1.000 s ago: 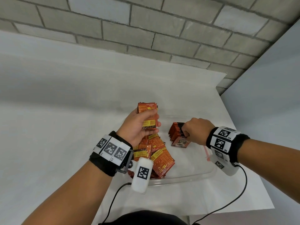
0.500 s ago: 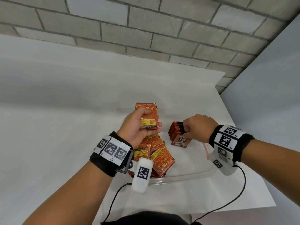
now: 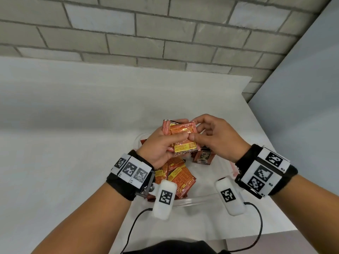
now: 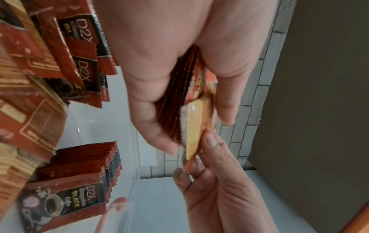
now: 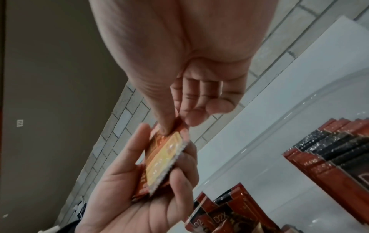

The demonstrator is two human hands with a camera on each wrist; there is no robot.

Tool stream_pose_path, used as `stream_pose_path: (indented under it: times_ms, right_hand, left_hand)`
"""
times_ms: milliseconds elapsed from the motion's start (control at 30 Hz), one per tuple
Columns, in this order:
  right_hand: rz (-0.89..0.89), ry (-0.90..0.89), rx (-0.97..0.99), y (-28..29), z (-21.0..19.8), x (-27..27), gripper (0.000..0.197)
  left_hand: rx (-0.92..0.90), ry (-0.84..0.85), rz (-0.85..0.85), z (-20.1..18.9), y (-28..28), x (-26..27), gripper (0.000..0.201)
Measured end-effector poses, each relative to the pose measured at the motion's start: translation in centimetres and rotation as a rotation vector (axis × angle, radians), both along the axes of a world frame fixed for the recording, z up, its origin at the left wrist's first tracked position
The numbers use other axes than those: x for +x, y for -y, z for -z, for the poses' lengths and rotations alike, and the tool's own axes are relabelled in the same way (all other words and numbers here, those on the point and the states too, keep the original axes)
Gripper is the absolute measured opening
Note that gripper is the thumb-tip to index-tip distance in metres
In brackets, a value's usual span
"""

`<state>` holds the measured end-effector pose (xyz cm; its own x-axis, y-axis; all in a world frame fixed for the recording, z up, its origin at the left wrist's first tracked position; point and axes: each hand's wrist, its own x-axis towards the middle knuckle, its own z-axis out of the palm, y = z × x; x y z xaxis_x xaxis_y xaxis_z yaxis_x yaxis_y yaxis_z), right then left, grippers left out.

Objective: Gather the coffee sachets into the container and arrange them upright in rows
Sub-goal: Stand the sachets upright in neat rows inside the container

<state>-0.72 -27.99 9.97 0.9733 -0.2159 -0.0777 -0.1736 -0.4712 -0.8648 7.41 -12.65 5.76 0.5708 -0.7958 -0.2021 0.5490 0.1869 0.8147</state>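
Note:
My left hand (image 3: 166,143) grips a small stack of orange-red coffee sachets (image 3: 178,132) above the clear plastic container (image 3: 194,201). My right hand (image 3: 194,139) pinches the front sachet (image 5: 163,157) of that stack between thumb and forefinger. In the left wrist view the stack (image 4: 175,100) sits edge-on between my thumb and fingers. A row of upright sachets (image 3: 202,158) stands in the container below my right hand, also seen as the row (image 4: 89,167). Loose sachets (image 3: 177,177) lie heaped at the container's left end.
The container stands on a white table (image 3: 73,143) near its front right corner, with the table edge (image 3: 275,230) close on the right. A grey brick wall (image 3: 165,33) runs behind. Wrist-camera cables hang under both forearms.
My right hand has left the upright row and come up leftward to the stack in my left hand, where it now pinches the front sachet. The left hand has kept its grip.

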Motion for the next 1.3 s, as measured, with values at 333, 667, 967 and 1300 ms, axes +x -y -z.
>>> stream_pose_path:
  times_ms: [333, 667, 967, 1300]
  right_hand:
    - [-0.007, 0.290, -0.263, 0.5, 0.6, -1.1, 0.026]
    - [0.089, 0.079, -0.298, 0.9, -0.5, -0.7, 0.034]
    - [0.139, 0.052, -0.039, -0.1, -0.8, -0.5, 0.025]
    - [0.174, 0.005, 0.219, -0.2, -0.9, -0.9, 0.014]
  left_hand:
    - [-0.020, -0.115, -0.091, 0.2, -0.2, -0.2, 0.046]
    - [-0.012, -0.084, -0.130, -0.3, 0.5, -0.2, 0.043]
    - [-0.028, 0.015, -0.087, -0.3, 0.7, -0.5, 0.042]
    - [-0.038, 0.006, -0.112, 0.1, -0.1, -0.4, 0.051]
